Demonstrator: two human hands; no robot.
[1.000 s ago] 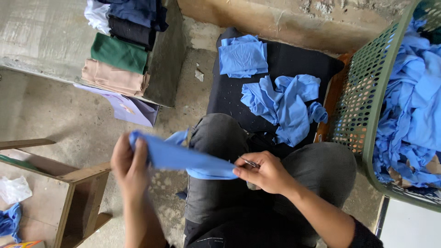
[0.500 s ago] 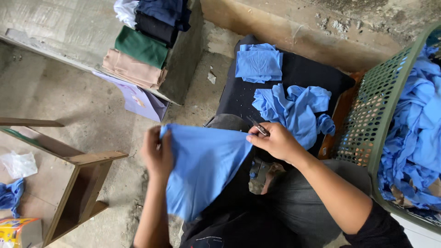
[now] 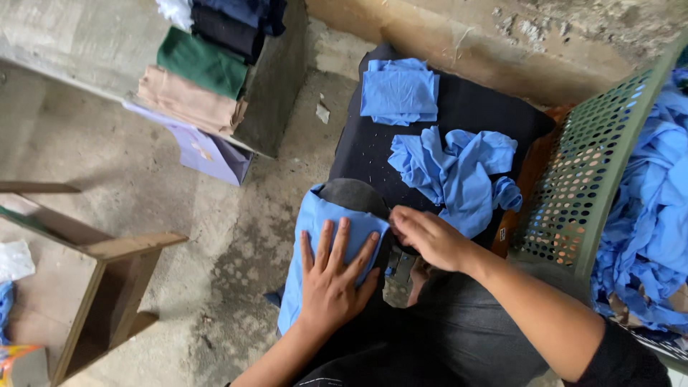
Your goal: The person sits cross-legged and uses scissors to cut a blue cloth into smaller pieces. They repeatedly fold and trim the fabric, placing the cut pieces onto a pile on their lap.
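Note:
A light blue cloth piece (image 3: 309,236) lies draped over my left knee. My left hand (image 3: 333,276) presses flat on it with fingers spread. My right hand (image 3: 428,239) pinches the cloth's upper right edge beside the knee; it seemed to hold small snips earlier, hidden now. Ahead, on a black cloth-covered surface (image 3: 466,107), sit a folded blue piece (image 3: 399,91) and a crumpled blue piece (image 3: 459,172).
A green perforated basket (image 3: 588,179) full of blue cloth (image 3: 659,215) stands at right. Stacked folded fabrics (image 3: 201,64) lie on a concrete ledge at upper left. A wooden stool frame (image 3: 107,272) stands at left on the concrete floor.
The blue cloth, held up and spread between both hands before, now lies over my knee. My left hand has flattened onto it and my right hand moved to its edge.

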